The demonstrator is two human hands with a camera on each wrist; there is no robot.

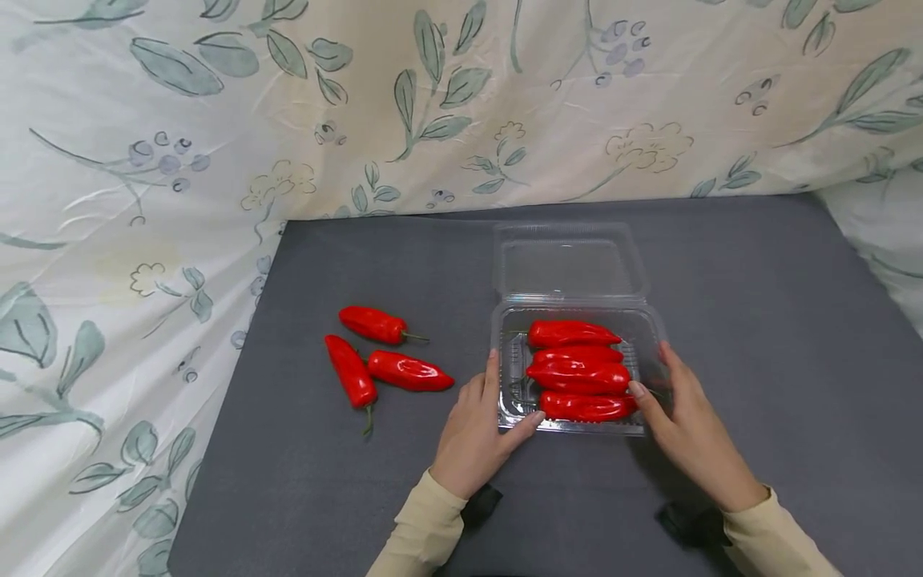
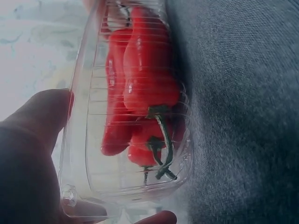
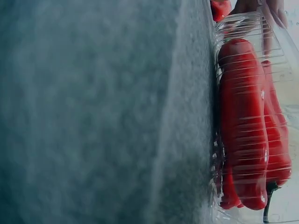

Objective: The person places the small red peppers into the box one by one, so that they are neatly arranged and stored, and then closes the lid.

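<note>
Grey cloth (image 1: pixel 764 320) covers the table; right of centre sits a clear plastic clamshell (image 1: pixel 643 324), lid (image 1: pixel 570 268) open on the far side. Left hand (image 1: pixel 476 433) and right hand (image 1: pixel 695 437) flank it, fingers straight along its sides, thumbs spread apart from them. Uneven squeezing could buckle the thin walls. Four long red peppers (image 1: pixel 577 373) inside lie left-to-right like the clamshell's long axis, stems facing both ways; three loose peppers (image 1: pixel 409 371) lie leftward.

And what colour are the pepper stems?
Green; the pepper stems show best in the left wrist view, through the clear box.

Soft light, highlights on peppers (image 1: pixel 578 375), hazy wrist views
</note>
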